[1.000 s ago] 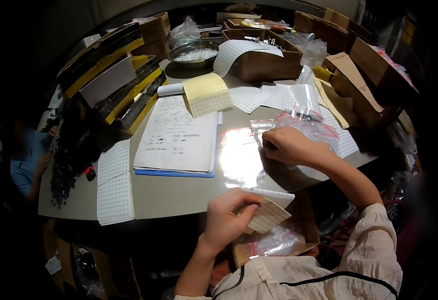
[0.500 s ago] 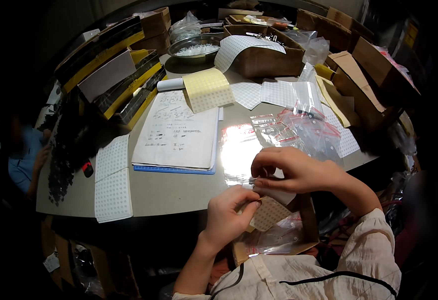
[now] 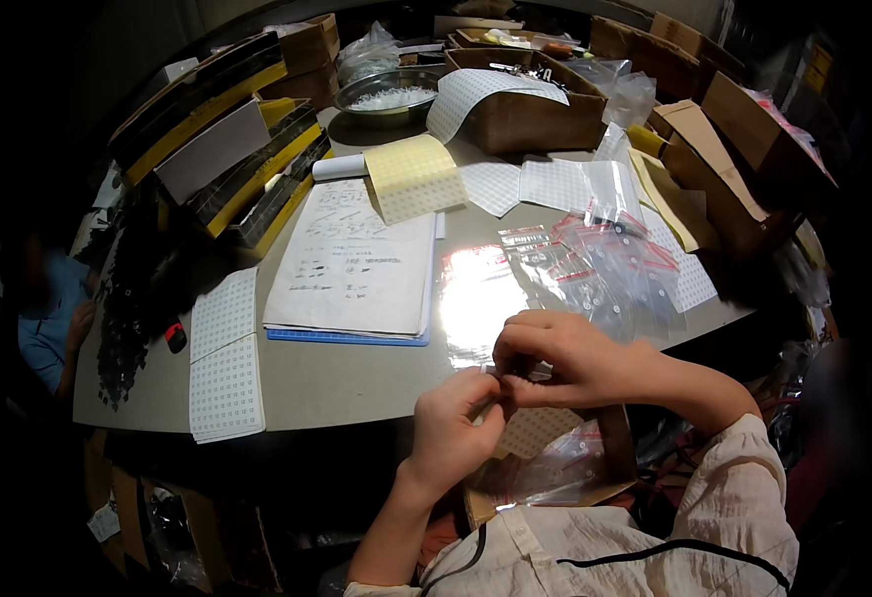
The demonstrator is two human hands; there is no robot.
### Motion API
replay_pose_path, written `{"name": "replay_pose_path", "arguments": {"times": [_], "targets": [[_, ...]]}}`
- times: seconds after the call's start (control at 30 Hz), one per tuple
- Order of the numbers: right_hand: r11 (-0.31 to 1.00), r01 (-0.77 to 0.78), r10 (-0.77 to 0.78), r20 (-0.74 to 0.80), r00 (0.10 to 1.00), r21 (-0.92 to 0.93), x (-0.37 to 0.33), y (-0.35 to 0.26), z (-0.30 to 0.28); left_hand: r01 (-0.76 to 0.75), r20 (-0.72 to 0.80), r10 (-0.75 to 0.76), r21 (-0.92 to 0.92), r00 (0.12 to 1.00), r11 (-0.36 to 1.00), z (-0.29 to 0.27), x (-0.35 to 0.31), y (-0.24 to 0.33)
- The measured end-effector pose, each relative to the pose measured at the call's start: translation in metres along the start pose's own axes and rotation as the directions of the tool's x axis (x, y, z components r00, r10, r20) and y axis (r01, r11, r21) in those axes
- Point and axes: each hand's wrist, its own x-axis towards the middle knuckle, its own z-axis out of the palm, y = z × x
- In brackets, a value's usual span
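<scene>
My left hand (image 3: 454, 426) and my right hand (image 3: 570, 360) meet fingertip to fingertip at the table's near edge. Both are closed in a pinch. Whatever lies between the fingertips is small and mostly hidden; a pale edge shows beside them. Just below hangs or lies a tan sheet of small printed stickers (image 3: 539, 430), its upper part covered by my right hand; whether my fingers hold it I cannot tell. Underneath, a cardboard box (image 3: 617, 448) at my lap contains clear zip bags (image 3: 545, 474) with red strips.
More red-striped zip bags (image 3: 605, 264) lie beyond my right hand. A written paper pad (image 3: 351, 289) and sticker sheets (image 3: 225, 363) spread leftward. Behind stand a metal bowl (image 3: 388, 117) and cardboard boxes (image 3: 535, 129). Another person's blue sleeve (image 3: 48, 328) shows at far left.
My right hand has moved down and slightly left, bringing its fingertips against my left hand's. The white piece beneath my right hand and much of the tan sheet are now covered.
</scene>
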Motion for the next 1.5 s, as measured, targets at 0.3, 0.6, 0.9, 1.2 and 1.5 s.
{"name": "replay_pose_path", "arguments": {"times": [0.3, 0.6, 0.9, 1.2, 1.5], "targets": [[0.957, -0.203, 0.225, -0.092, 0.970, 0.207, -0.007, 0.032, -0.023, 0.013, -0.013, -0.014, -0.069, 1.000, 0.998, 0.002, 0.000, 0.001], [0.884, -0.173, 0.228, 0.078, 0.971, -0.435, -0.043, 0.047, -0.038, -0.002, 0.000, 0.002, -0.038, 1.000, 0.999, 0.002, 0.000, 0.003], [0.898, -0.436, 0.438, -0.024, 0.899, 0.064, -0.020, 0.053, -0.057, -0.027, 0.003, 0.027, -0.024, 1.000, 0.999, 0.003, 0.001, 0.000], [0.822, -0.488, 0.539, 0.123, 0.834, -0.293, 0.009, 0.074, -0.049, 0.008, 0.005, -0.008, -0.034, 1.000, 0.999, 0.000, 0.000, 0.003], [0.704, -0.546, 0.571, -0.094, 0.815, -0.455, -0.030, 0.056, -0.037, -0.204, 0.063, 0.206, -0.046, 0.976, 0.978, 0.017, -0.002, 0.007]]}}
